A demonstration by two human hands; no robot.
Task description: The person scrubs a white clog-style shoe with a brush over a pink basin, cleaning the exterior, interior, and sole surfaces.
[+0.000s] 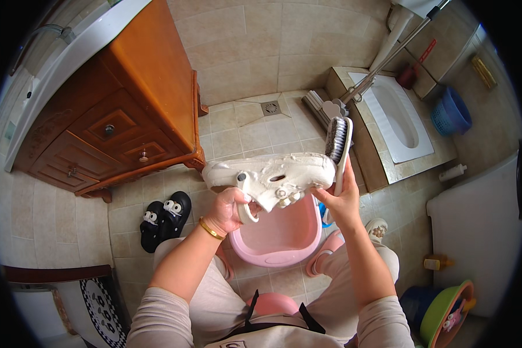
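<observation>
A cream-coloured clog shoe [269, 174] with foam on it is held sideways above a pink plastic basin [276, 230]. My left hand [228, 209] grips the shoe at its heel strap, near the left end. My right hand [341, 200] holds a scrubbing brush [339, 143] with a pale handle, bristles facing left, and its fingers also touch the right end of the shoe. White foam clings to the bristles. Below, the basin stands on the floor between my feet. Another cream clog [376, 229] lies on the floor to the right, partly hidden by my leg.
Black clogs [165, 219] stand at the left below a wooden cabinet [130, 126]. A squat toilet [396, 117], a flat mop [322, 108] and a blue basket [451, 112] are at the upper right. Tubs [433, 313] and an amber bottle [437, 262] are at the lower right.
</observation>
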